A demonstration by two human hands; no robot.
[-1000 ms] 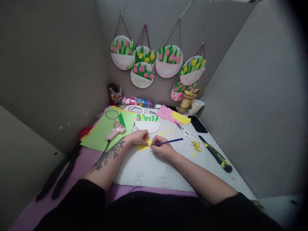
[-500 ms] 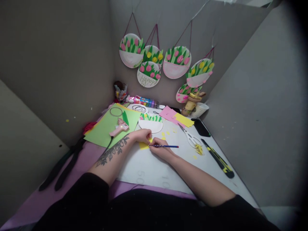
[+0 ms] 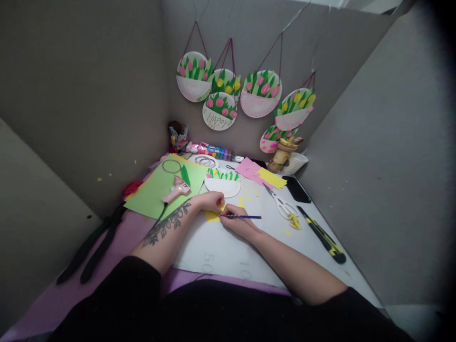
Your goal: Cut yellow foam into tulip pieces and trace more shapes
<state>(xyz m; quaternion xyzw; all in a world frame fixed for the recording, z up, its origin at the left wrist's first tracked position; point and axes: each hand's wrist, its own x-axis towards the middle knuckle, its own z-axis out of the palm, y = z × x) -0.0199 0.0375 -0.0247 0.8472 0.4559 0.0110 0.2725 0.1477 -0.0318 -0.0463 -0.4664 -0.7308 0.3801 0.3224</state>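
Note:
A blue pencil (image 3: 245,217) with a red end lies nearly level in my right hand (image 3: 237,219), its fingers closed round it near the tip. The tip is over a small piece of yellow paper (image 3: 212,217) on the white mat (image 3: 213,247). My left hand (image 3: 213,201), fingers curled, presses on the upper part of that paper and covers some of it. Just beyond my hands is a white half paper plate (image 3: 223,186) with green leaves and small paper flowers along its top. Yellow scraps (image 3: 241,199) lie to its right.
White scissors (image 3: 283,204), crumpled yellow paper (image 3: 294,221) and a box cutter (image 3: 322,235) lie at right. A pink glue gun (image 3: 176,190) rests on green sheets (image 3: 146,202) at left. Pink sheets (image 3: 251,170) and a phone (image 3: 297,189) lie behind. Plate baskets (image 3: 261,104) hang on the wall.
My right hand and the pencil have shifted very slightly to the left. My left hand stays curled on the yellow paper.

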